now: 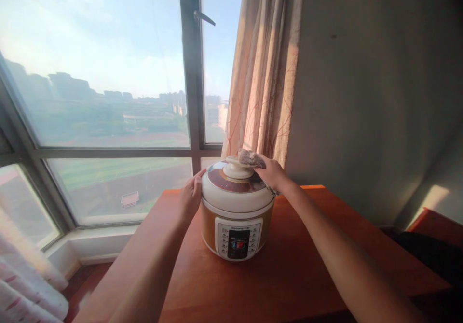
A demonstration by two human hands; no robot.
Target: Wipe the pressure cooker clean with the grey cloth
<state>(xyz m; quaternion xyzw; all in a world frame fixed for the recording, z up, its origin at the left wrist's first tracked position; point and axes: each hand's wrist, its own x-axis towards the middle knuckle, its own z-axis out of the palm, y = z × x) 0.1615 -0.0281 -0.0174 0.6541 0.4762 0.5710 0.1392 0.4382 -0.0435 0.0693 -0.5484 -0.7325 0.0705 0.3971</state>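
A white and brown electric pressure cooker (237, 207) stands upright on the wooden table. Its rounded lid (235, 198) is on, with a pale knob (237, 170) in the middle. My left hand (191, 195) grips the left side of the lid, thumb towards me and fingers partly hidden behind the rim. In my right hand (272, 172) is a bunched grey-brown cloth (251, 159), which lies against the right side of the knob. The right fingers are partly covered by the cloth. The control panel (238, 238) faces me.
The reddish-brown table (289, 274) reaches towards the window (108, 72). A beige curtain (264, 72) hangs behind the cooker, beside a grey wall (361, 120). Another patterned curtain (25, 284) is at lower left. A dark object (427, 250) lies in shadow at right.
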